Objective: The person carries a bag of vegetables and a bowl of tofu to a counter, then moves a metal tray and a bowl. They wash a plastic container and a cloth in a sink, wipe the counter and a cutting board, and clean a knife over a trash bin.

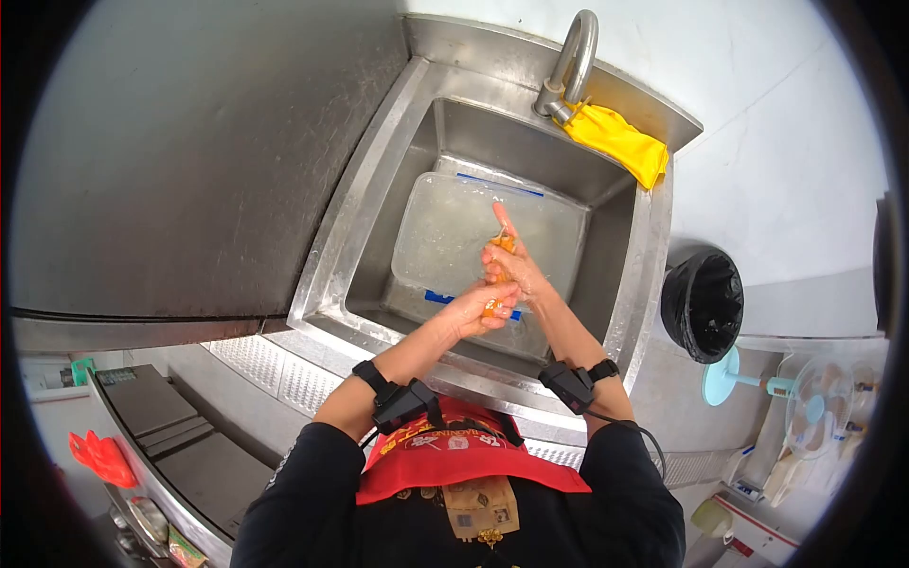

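Observation:
A wet, long orange thing (504,243) runs through both my hands over the sink, most of it covered by my fingers. My left hand (481,307) is closed around its lower end. Higher up, my right hand (516,265) wraps it, with one finger stretched out toward the faucet side. I cannot tell what kind of thing it is. Below my hands, a translucent plastic tub (440,232) of cloudy water sits in the steel sink (379,227). Blue clips show along two of its sides.
A curved faucet (582,47) rises at the sink's back edge, with a yellow cloth (620,142) draped beside it. To the right stands a black-lined bin (705,303) and a fan (819,407). A large steel surface (189,170) borders the sink on the left. Red gloves (101,458) lie lower left.

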Tool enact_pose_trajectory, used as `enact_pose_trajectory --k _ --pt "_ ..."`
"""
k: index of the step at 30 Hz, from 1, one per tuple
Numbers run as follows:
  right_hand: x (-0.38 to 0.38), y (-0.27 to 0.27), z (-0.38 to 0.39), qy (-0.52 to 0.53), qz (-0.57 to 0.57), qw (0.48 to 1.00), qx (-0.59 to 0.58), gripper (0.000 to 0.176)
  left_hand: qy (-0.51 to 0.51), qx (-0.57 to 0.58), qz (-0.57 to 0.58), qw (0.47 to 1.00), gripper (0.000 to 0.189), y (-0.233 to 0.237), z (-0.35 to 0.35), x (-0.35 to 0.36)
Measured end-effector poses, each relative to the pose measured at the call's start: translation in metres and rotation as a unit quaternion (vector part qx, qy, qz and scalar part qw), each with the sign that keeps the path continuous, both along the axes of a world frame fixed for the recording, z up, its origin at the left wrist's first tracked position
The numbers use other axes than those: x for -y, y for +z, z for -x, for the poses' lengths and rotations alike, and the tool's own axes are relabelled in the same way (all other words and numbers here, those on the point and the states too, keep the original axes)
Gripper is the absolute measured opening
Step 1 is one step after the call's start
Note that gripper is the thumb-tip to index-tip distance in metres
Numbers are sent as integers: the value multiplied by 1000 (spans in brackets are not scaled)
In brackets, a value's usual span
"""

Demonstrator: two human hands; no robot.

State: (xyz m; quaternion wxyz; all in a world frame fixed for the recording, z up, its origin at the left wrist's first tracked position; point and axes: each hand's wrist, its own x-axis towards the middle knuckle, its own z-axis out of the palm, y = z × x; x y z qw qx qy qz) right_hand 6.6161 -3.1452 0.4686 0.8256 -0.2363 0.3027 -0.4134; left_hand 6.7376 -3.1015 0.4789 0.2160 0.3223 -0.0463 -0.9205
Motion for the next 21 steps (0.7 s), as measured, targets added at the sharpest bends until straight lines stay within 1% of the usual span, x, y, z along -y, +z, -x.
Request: enact_pose_trajectory --k 2,3,5,6,7,8,9,11,12,14,18,21 --pt "5 1 2 34 12 997 -62 61 -82 95 67 990 15 12 0 8" --pt "7 -2 3 40 -8 998 -56 53 -122 141 100 977 14 15 1 10" --pt "6 -7 2 52 -53 996 -41 40 -191 247 160 936 15 6 1 10" --pt "4 -9 1 48 -79 993 -71 31 -225 297 189 908 16 -3 1 10" --pt "2 -7 -1 43 -105 988 -101 25 -239 351 289 858 19 -20 1 5" --pt "0 -6 -3 39 -131 982 -131 25 -249 400 385 794 22 -41 1 -3" --pt "-3 -10 -5 28 -149 977 -153 28 -255 443 475 717 26 -52 2 -8" --pt "-8 -19 -8 6 -183 963 -197 40 -314 489 440 685 30 -41 7 -12" --pt "-11 -24 -8 -1 -202 960 -194 42 -343 510 422 667 32 -36 9 -14" --pt "-14 -28 -9 -15 -238 953 -188 46 -357 531 410 650 32 -22 10 -18" --pt "-25 -47 -12 -45 -274 947 -160 43 -395 562 396 609 31 -10 11 -24" --pt "-26 -61 -15 -61 -299 939 -158 39 -440 553 428 563 28 -10 8 -21"
